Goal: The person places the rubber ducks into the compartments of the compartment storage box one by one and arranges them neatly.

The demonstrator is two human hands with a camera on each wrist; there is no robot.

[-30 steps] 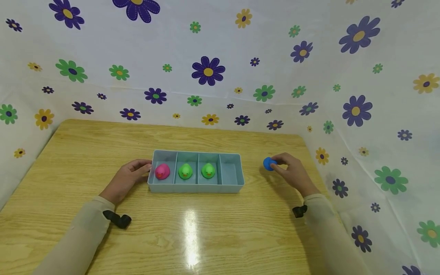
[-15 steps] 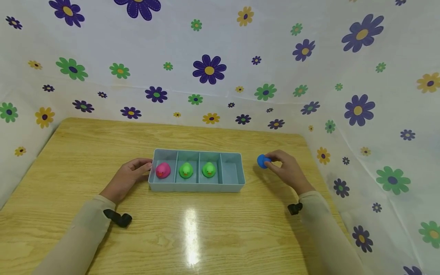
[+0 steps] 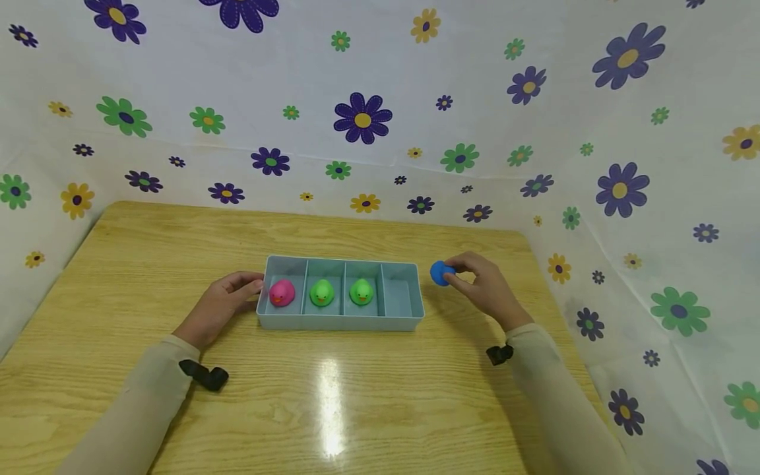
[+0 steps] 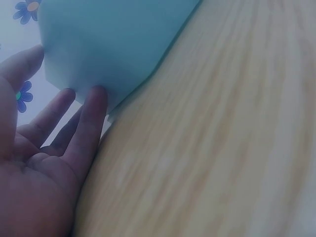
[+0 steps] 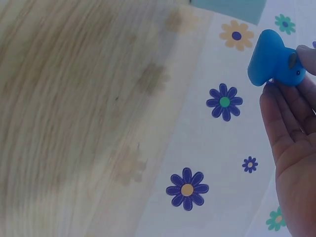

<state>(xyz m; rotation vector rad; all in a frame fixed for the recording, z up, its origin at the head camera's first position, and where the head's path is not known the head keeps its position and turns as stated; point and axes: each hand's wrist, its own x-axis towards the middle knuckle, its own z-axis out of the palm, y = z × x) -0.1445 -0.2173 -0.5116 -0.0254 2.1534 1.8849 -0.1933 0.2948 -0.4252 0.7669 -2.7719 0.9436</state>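
Observation:
A blue rubber duck (image 3: 440, 272) is pinched between the thumb and fingers of my right hand (image 3: 483, 287), right of the box and above the table. In the right wrist view the blue duck (image 5: 269, 57) shows its wide base and one eye. The pale blue-grey box (image 3: 338, 322) has a row of compartments. From the left, these hold a pink duck (image 3: 282, 293), a green duck (image 3: 322, 293) and another green duck (image 3: 361, 292); the rightmost one is empty. With nearly straight fingertips, my left hand (image 3: 218, 307) touches the box's left end wall (image 4: 113, 44).
The wooden table (image 3: 267, 402) extends around the box. A white cloth with flower prints (image 3: 309, 79) hangs behind the table and along both sides. Black straps with small cameras sit on both wrists, the left camera (image 3: 217, 379) close to the tabletop.
My right hand has moved left with the blue duck, closer to the box's right end. The left hand stays at the box. The head view has shifted slightly.

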